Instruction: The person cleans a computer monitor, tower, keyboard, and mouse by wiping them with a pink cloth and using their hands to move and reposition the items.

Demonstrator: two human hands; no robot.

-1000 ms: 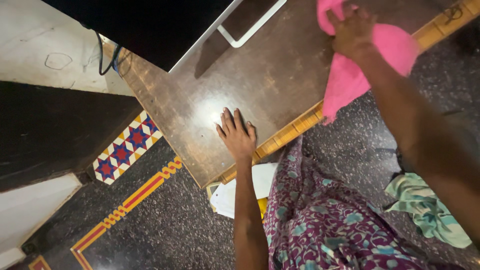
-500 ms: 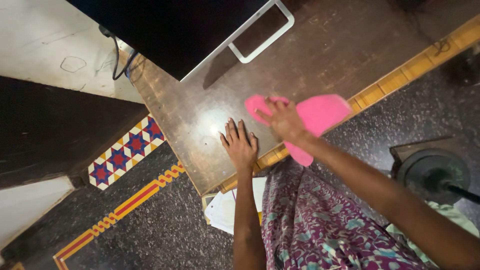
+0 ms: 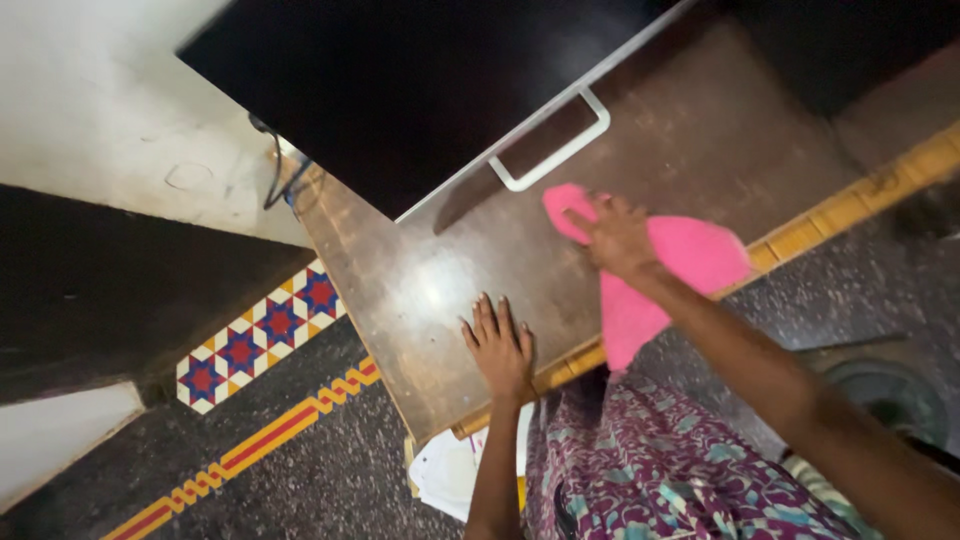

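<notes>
Wooden table [image 3: 440,290] | left hand [image 3: 500,347] flat, fingers spread | right hand [image 3: 618,235] pressing pink cloth [image 3: 690,260], fingers gripping

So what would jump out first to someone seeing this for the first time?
The bright pink cloth under the right hand, pressed on the dark wooden table and hanging over its yellow edge. Next, the left hand lying flat near the table's corner, and the big black screen on its white stand behind.
</notes>
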